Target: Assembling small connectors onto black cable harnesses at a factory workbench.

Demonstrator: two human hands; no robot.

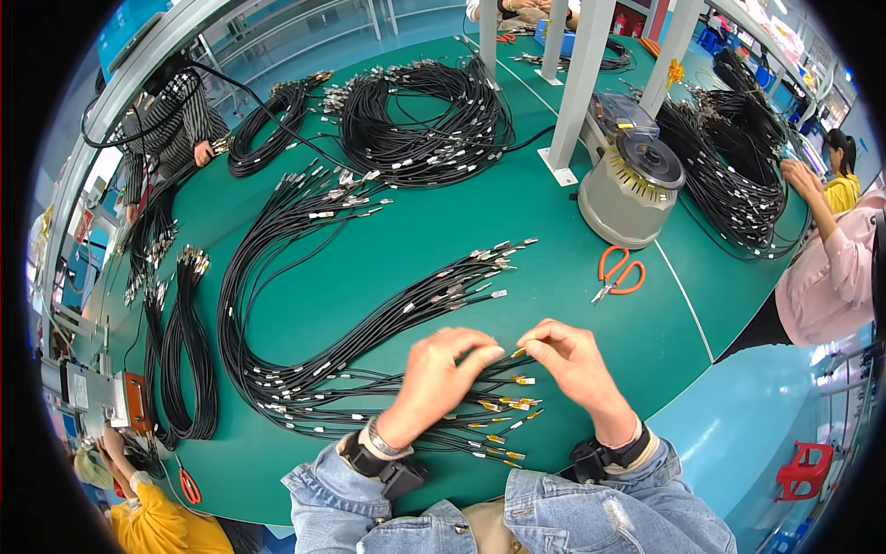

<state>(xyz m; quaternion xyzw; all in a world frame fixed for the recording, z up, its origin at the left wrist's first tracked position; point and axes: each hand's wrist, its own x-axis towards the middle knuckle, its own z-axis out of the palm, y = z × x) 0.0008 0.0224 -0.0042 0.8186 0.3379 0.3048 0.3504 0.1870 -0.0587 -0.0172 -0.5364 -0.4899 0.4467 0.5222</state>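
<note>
Strands of the black cable bundle (pixel 369 337) pass hidden beneath your left hand (pixel 434 379), so their middle stretch cannot be followed. Your left thumb and forefinger lie close together; whether they clamp on anything, I cannot tell. Just right of them, your right hand (pixel 581 374) has thumb and fingers closed on a yellow-tipped cable end (pixel 519 353), partly covered by the fingertips. More yellow-tagged ends (pixel 503 404) fan out below, nearer you than both sets of fingers, too crowded to count.

Well left of your fingers lies a looped cable bunch (pixel 189 369); at the lower left a co-worker in yellow (pixel 161 526) is cut off by the rim. Beyond your left fingers sits a large cable coil (pixel 461 152). Farther out and to the right of your fingers, a grey post (pixel 577 102) rises from the table beside a grey round-bodied machine (pixel 618 212), with orange-handled cutters (pixel 610 284) in front. At the far right, past a cable heap (pixel 729 175), a pink sleeve (pixel 835 263) reaches in.

Green tabletop (pixel 565 282) stretches from your fingertips toward the cutters. Right of your right hand, the table edge slants in toward you; your denim jacket (pixel 572 512) covers the near edge.
</note>
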